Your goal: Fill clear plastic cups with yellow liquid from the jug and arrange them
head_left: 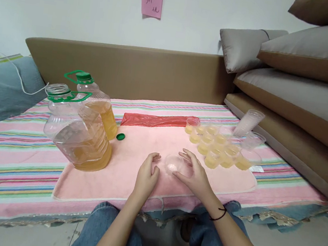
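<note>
A small empty clear plastic cup (173, 164) stands on the pink towel (121, 174) between my hands. My right hand (193, 174) curls around the cup's right side, fingers apart and touching or nearly touching it. My left hand (146, 176) rests on the towel just left of the cup, fingers loosely curved, holding nothing. Several small cups of yellow liquid (213, 147) sit in a cluster to the right.
Two large clear jugs with green handles stand at left: an uncapped one (74, 135) in front, a capped one (99, 106) behind. A green cap (120, 136) lies beside them. A stack of empty cups (247, 124), a red bag (158, 120) and sofa cushions (294, 75) are behind.
</note>
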Demonstrator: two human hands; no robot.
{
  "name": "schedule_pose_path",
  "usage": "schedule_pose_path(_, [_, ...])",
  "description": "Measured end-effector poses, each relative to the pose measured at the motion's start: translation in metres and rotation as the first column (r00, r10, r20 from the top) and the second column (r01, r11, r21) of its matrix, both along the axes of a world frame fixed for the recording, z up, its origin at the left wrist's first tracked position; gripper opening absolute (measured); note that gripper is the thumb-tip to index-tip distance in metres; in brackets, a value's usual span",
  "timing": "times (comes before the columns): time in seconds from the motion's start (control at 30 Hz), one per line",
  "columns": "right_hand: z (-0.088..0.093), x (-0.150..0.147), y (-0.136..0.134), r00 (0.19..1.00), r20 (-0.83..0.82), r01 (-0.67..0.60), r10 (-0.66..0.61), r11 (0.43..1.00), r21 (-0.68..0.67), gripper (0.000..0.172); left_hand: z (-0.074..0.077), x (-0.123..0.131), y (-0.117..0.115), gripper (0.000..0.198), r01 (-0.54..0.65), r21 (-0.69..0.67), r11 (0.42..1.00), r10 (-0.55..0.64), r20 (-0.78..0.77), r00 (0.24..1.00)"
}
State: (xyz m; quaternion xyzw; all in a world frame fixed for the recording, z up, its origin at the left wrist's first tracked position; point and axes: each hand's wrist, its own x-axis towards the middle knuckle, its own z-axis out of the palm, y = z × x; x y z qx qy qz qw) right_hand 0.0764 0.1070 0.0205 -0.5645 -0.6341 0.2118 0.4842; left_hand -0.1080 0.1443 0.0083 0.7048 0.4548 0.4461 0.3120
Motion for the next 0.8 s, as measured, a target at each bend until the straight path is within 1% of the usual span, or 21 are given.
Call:
schedule_pose_path(0.3, [0.001, 0.0002, -0.0009, 0.999, 0.009, 0.042, -0.042, 0.999, -0.004, 0.073, -0.0008, -0.0039, 0.0023, 0.043, -0.056, -0.003, 0.998, 0.056, 0.039, 0.998])
schedule_pose_path(0.4, [0.0001, 0.0005, -0.0004, 0.999, 0.012, 0.045, -0.045, 0.999, -0.005, 0.075, -0.0002, -0.005, 0.0025, 0.043, -0.064, -0.007, 0.998, 0.065, 0.048, 0.997])
schedule_pose_path(0.6, [-0.001, 0.0003, 0.0006, 0.999, 0.024, 0.035, -0.035, 0.999, -0.022, 0.073, 0.0014, -0.0054, 0.0019, 0.044, -0.069, -0.005, 0.998, 0.07, 0.06, 0.996])
schedule_pose_path(0.8, [-0.0022, -0.0003, 0.0015, 0.999, -0.039, 0.016, -0.017, 0.999, -0.036, 0.075, 0.001, -0.0054, 0.002, 0.044, -0.068, -0.002, 0.998, 0.068, 0.065, 0.996])
